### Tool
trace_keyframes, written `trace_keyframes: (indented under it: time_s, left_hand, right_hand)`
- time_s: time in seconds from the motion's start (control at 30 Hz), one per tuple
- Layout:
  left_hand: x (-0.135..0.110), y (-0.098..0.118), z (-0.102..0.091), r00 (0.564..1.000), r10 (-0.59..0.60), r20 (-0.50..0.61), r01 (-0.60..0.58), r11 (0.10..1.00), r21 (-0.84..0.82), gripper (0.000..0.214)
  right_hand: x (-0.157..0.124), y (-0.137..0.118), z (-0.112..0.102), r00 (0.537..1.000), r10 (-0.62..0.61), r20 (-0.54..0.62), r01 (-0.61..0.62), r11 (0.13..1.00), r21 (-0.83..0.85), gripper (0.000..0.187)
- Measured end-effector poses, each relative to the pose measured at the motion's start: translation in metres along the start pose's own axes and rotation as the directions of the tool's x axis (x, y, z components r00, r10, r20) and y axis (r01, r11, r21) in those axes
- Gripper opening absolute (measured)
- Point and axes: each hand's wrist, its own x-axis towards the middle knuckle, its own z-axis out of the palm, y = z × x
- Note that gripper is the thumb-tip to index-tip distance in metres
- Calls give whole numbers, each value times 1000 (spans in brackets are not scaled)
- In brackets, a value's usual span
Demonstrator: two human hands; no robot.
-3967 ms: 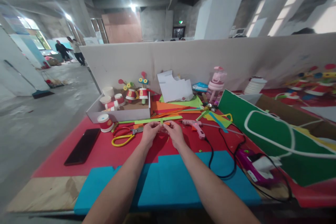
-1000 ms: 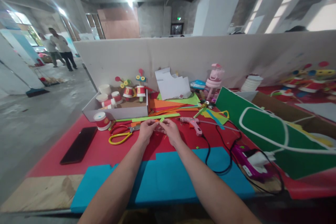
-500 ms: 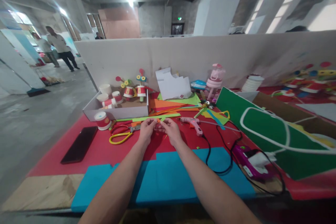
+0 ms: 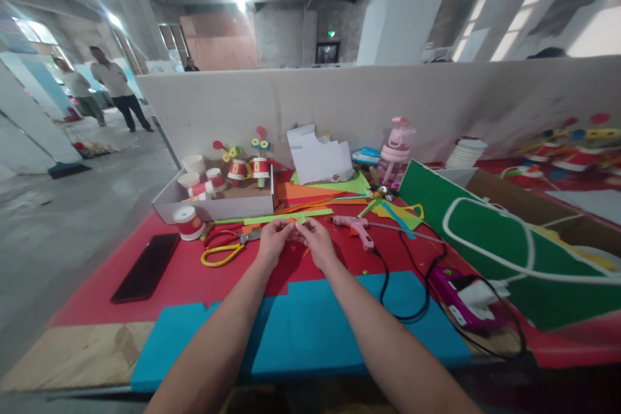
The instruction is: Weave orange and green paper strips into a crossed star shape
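Over the red tabletop my left hand (image 4: 273, 240) and my right hand (image 4: 314, 242) meet, fingertips pinched together. Between them is a small orange paper piece (image 4: 292, 220), with a bit of light green showing by the right fingertips; most of it is hidden by the fingers. Scissors (image 4: 224, 252) with red and yellow handles lie just left of my left hand. To the right of my right hand rests a pink glue gun (image 4: 356, 230), its tip pointing toward the hand. A long light green paper strip (image 4: 315, 213) lies behind both hands.
A phone (image 4: 146, 268) and a paper cup (image 4: 188, 222) lie at left. Behind stands a box (image 4: 228, 208) with cup figures. Blue sheets (image 4: 320, 330) cover the front edge. A purple power strip (image 4: 460, 307) with black cable and a green board (image 4: 485, 246) occupy the right.
The fingers have shifted slightly around the small paper piece, and more light green shows at the right fingertips. Both hands stay in nearly the same place.
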Motion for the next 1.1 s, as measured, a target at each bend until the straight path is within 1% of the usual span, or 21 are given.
trace_keyframes:
  time_s: [0.13, 0.3, 0.5, 0.63, 0.77, 0.97, 1.1]
  left_hand:
    - [-1, 1, 1, 999, 33, -10, -32, 996, 88, 27]
    - [-1, 1, 1, 999, 52, -2, -52, 990, 128, 24]
    - [1, 4, -1, 1000, -3, -3, 3, 1000, 16, 27]
    - [1, 3, -1, 1000, -18, 22, 18, 1000, -16, 28]
    - [1, -1, 0, 996, -71, 53, 76, 992, -97, 31]
    - [4, -5, -3, 997, -73, 28, 75, 995, -71, 31]
    - [3, -3, -2, 996, -80, 40, 83, 992, -91, 32]
  right_hand:
    - [2, 1, -2, 999, -45, -4, 45, 997, -65, 31]
    - [1, 1, -2, 1000, -27, -10, 27, 998, -48, 30]
    - [1, 1, -1, 1000, -8, -3, 8, 1000, 3, 31]
    - [2, 0, -1, 1000, 2, -15, -2, 1000, -1, 30]
    - [1, -1, 0, 999, -21, -40, 21, 1000, -8, 30]
    - [0, -1, 0, 1000, 14, 1, -14, 1000, -10, 34]
    - [0, -1, -1, 1000, 1, -11, -2, 1000, -26, 33]
